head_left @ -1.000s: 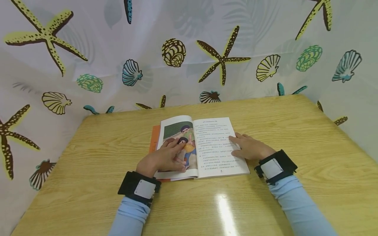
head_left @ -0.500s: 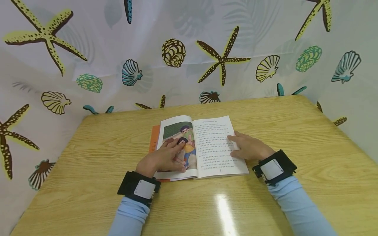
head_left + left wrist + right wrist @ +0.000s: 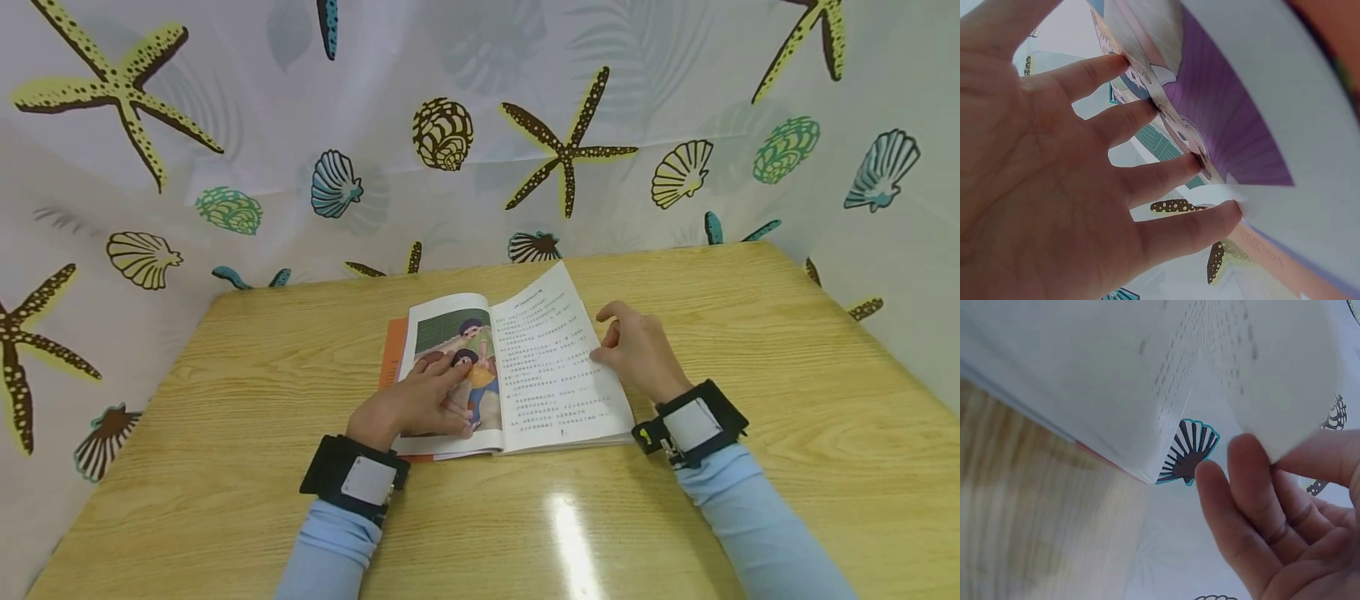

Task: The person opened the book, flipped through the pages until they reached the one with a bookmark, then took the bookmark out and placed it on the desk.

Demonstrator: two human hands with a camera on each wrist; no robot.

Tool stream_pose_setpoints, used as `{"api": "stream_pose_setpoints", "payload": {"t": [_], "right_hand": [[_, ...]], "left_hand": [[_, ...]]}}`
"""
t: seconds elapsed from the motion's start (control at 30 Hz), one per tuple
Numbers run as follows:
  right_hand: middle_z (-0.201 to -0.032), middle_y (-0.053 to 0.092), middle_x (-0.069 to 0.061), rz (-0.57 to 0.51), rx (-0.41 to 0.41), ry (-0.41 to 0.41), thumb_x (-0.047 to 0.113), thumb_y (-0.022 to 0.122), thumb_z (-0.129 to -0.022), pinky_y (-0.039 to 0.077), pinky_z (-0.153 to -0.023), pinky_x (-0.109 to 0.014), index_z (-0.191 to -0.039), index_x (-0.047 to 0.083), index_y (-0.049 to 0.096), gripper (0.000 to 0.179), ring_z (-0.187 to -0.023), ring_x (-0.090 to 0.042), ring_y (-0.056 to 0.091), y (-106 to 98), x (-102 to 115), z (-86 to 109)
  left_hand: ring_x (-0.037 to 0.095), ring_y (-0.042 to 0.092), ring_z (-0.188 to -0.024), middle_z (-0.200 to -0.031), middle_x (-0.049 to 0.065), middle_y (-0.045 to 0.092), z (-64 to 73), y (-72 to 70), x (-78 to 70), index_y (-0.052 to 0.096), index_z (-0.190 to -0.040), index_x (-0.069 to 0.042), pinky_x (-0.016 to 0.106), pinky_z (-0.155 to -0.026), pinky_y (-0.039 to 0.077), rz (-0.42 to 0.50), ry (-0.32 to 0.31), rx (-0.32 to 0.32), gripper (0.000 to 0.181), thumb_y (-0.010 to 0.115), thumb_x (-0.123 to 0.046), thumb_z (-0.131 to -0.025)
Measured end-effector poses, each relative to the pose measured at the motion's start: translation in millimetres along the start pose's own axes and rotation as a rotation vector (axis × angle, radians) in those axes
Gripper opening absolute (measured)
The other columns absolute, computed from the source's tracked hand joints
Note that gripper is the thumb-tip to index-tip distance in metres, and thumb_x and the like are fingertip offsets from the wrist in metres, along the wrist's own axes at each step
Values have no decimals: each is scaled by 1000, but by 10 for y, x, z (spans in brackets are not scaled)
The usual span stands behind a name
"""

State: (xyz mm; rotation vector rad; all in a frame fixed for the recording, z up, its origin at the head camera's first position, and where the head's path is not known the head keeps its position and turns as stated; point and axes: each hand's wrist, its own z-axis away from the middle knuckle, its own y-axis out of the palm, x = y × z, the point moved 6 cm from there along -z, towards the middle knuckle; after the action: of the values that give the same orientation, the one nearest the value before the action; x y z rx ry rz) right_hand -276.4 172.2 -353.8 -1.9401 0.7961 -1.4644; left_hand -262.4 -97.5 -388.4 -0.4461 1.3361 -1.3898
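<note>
An open book [image 3: 491, 442] lies on the table, with a coloured picture on its left page [image 3: 433, 329] and printed text on the right. My left hand [image 3: 417, 402] rests on that picture; the left wrist view shows its fingers [image 3: 1166, 181] spread and fairly straight, tips touching the paper. At the book's right edge, my right hand [image 3: 643, 353] pinches a page [image 3: 551, 367] between thumb and finger. In the right wrist view this page [image 3: 1285, 369] is raised apart from the pages [image 3: 1085, 381] beneath, its edge held by the fingertips.
The wooden table [image 3: 285, 358] extends around the book on all sides. Behind it hangs a pale cloth [image 3: 465, 208] printed with starfish and shells. An orange cover flap [image 3: 392, 350] sticks out at the book's left side.
My right hand has gone from lying against the right page to pinching its edge, and the page's far corner has lifted. The left hand has stayed in place.
</note>
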Motion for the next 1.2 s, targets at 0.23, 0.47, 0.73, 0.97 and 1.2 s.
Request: {"api": "stream_pose_setpoints", "payload": {"t": [0.23,0.47,0.73,0.97,1.2], "right_hand": [[-71,62,-11,15,-10,-69,-11,74,-81,42,-55,-27,-89,-9,68,11,-64,-23,56,-14,-6,-14],[-94,68,-19,-107,190,-103,9,61,-101,51,-66,-32,-119,-12,64,28,-79,-25,62,64,34,-6],[-162,18,-31,-457,670,-89,62,1,-103,23,-112,-70,-162,1,6,84,-145,-51,25,418,305,177],[-164,19,-24,-184,666,-180,37,20,-112,15,-120,-58,-158,-6,18,63,-151,-42,14,752,499,287],[-162,30,-19,69,630,-280,23,42,-109,12,-117,-67,-159,2,27,57,-149,-50,14,877,566,396]], "left_hand": [[43,10,-152,-167,17,19,4,-1,-4,31,-161,-13,66,-111,31,-14,1,-1,93,82,-35,-86],[43,9,-152,-167,16,18,-7,1,-6,31,-161,-14,66,-111,31,-11,-7,7,93,81,-36,-86],[44,8,-152,-168,16,17,-12,-4,-10,30,-161,-14,68,-111,28,2,-7,16,93,81,-36,-87],[42,8,-153,-168,15,17,-18,7,-3,29,-161,-14,66,-112,29,-5,-15,25,93,80,-38,-87],[32,42,-136,-149,15,50,10,-20,-69,55,-146,-9,52,-114,33,144,66,-22,69,83,-21,-84]]}}
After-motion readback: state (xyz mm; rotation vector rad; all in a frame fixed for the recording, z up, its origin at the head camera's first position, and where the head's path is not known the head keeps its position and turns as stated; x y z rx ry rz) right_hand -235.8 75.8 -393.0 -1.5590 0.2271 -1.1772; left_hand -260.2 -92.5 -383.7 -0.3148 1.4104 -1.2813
